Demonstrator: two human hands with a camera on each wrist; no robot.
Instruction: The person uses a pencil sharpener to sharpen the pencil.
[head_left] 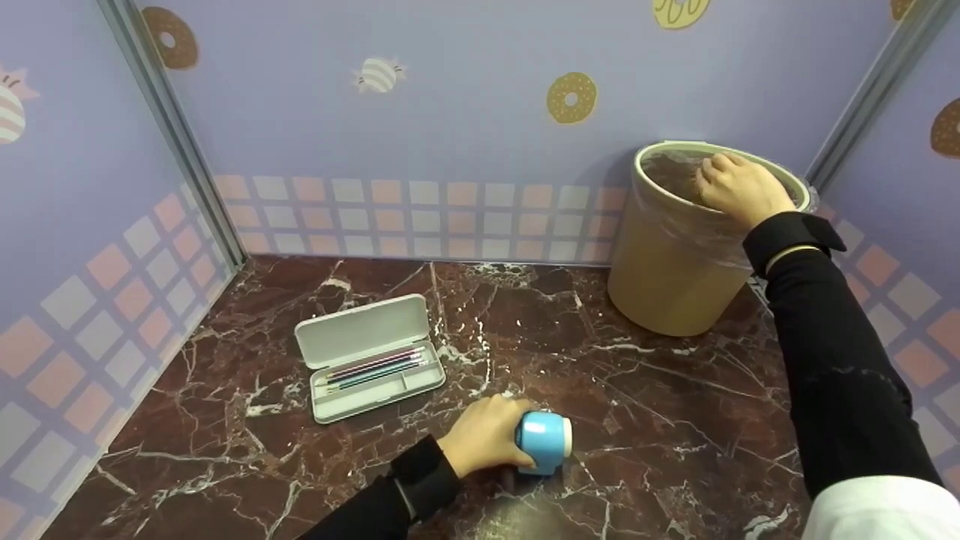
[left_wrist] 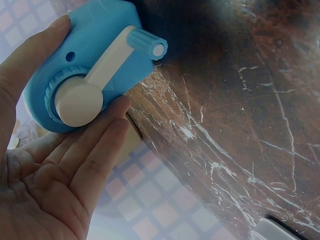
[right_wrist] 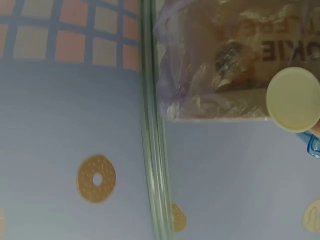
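My left hand [head_left: 487,437] grips a blue crank pencil sharpener [head_left: 543,442] on the dark marble table. The left wrist view shows thumb and fingers on either side of its body, with the white crank handle [left_wrist: 105,62] facing the camera. My right hand [head_left: 739,187] is curled over the mouth of the beige trash bin [head_left: 667,262]. It holds a piece with a round cream face [right_wrist: 294,100] and clear blue plastic, which looks like a shavings container. Only a fingertip of that hand shows in the right wrist view.
Left of centre, an open grey pencil case [head_left: 364,334] holds several pencils [head_left: 375,369]. A clear plastic liner covers the bin's rim. Patterned wall panels [head_left: 465,150] enclose the table at the back and both sides.
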